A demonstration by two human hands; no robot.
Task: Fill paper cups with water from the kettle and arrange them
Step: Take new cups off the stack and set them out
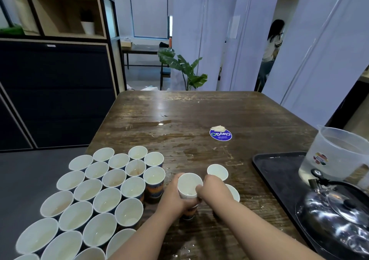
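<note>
A white paper cup (188,184) stands near the table's front middle. My left hand (173,198) grips it round its side from the left. My right hand (213,190) pinches the cup's right rim with its fingertips. Two more paper cups stand just right of it, one behind (217,171) and one (234,193) half hidden by my right wrist. Several cups (95,194) holding water stand packed in rows at the left. A shiny metal kettle (337,208) sits on a black tray (279,166) at the right.
A clear plastic jug (337,156) with water stands on the tray behind the kettle. A blue round sticker (220,135) lies mid-table, and the wooden table (179,108) has wet patches. A person stands far back at the right, and dark cabinets stand left of the table.
</note>
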